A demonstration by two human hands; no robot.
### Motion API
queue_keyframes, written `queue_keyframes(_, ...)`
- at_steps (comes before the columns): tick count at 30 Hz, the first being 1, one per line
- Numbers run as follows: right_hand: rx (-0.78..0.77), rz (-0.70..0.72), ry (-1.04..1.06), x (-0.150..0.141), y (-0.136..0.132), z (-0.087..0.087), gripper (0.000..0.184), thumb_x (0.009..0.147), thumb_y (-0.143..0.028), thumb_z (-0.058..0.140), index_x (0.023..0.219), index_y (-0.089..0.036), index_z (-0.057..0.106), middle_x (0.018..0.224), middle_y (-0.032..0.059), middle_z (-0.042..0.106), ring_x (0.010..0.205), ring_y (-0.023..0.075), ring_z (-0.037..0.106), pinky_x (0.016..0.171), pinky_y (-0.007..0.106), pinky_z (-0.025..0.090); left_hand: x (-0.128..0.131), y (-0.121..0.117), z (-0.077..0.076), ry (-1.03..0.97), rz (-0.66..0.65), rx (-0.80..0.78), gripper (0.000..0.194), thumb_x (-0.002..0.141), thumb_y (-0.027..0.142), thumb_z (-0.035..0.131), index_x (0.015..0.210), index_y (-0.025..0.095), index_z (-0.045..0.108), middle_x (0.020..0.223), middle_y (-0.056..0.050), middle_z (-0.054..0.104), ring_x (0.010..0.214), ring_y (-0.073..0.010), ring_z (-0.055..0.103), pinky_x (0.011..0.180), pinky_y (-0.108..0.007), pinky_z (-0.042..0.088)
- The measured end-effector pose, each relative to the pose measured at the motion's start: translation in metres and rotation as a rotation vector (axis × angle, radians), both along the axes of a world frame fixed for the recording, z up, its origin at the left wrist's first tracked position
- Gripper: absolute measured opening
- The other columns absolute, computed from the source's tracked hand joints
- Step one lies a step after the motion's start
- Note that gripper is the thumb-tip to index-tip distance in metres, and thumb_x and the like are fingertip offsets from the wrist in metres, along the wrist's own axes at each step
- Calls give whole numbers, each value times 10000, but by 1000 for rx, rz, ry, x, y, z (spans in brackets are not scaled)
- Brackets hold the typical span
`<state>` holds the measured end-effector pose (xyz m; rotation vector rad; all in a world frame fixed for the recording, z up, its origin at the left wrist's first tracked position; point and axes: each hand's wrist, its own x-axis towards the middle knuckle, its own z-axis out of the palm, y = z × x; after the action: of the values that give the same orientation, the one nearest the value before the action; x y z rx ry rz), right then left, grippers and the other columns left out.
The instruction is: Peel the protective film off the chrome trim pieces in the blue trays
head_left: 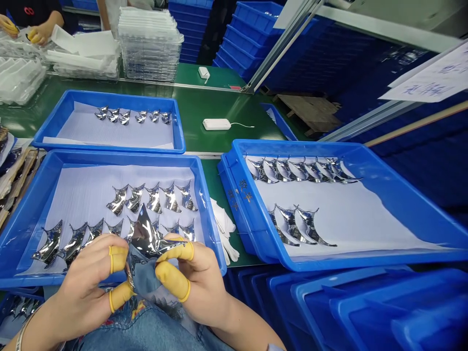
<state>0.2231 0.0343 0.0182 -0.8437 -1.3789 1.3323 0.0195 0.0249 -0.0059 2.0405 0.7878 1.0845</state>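
"Where is the shiny metal piece [146, 236]?"

"Between the two hands, held up at the near edge of the near left tray [36, 204], one sharp point upward."

"How do the fingers stand?"

"The left hand [87, 280] has thumb and finger clamped on its left side. The right hand [204, 280] pinches its right side the same way. Yellow finger covers [173, 280] sheathe the gripping tips."

"And in that tray?"

"Similar curved pieces [153, 199] on white paper: a far row of five, and a nearer row partly hidden by the hands and the held piece."

"To its right?"

"White gloves [224, 229] lie just beside it, then comes the right tray [402, 200], with a far row of pieces and three more near its left side."

"Farther off?"

"The far left tray [54, 119] holds six small shiny parts [125, 117]. Right of it, a white device [216, 125] with a cord lies on the green table [193, 105]. Beyond, clear plastic trays [149, 48] stand stacked, and at far left another person's hands [42, 33] wear yellow covers too."
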Motion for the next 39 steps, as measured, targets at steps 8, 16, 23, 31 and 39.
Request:
queue_keyframes(8,-196,7,130,0,-2,-1,141,878,-361,709,838,-228,690,696,0,628,655,150,596,663,318,547,0,-1,5,-37,2,-13,275,853,111,699,1113,152,619,928,-80,678,933,-226,610,923,-385,469)
queue_keyframes(16,-325,34,225,1,-1,-3,163,863,-368,728,863,-218,665,690,-15,597,505,89,494,468,216,466,6,0,15,-94,23,-64,241,848,184,730,1068,188,631,836,-60,699,789,-212,632,737,-361,531)
queue_keyframes(23,-455,13,298,-2,2,0,297,793,-463,783,835,-208,635,656,-26,566,461,78,465,441,214,471,10,1,18,-107,52,-107,258,832,200,751,1070,205,650,777,-35,705,743,-201,646,716,-364,548)
queue_keyframes(31,-511,8,353,-3,3,-6,315,774,-464,807,807,-201,637,616,-45,562,436,65,462,436,202,435,12,-1,21,-168,63,-208,285,813,183,772,1073,191,656,761,-29,667,700,-170,607,624,-306,532)
queue_keyframes(39,-593,16,367,-4,7,-7,378,757,-511,800,767,-192,597,549,-55,536,462,98,477,494,237,433,15,0,24,-203,108,-273,320,791,336,795,1065,214,684,782,-38,677,666,-167,619,582,-290,563)
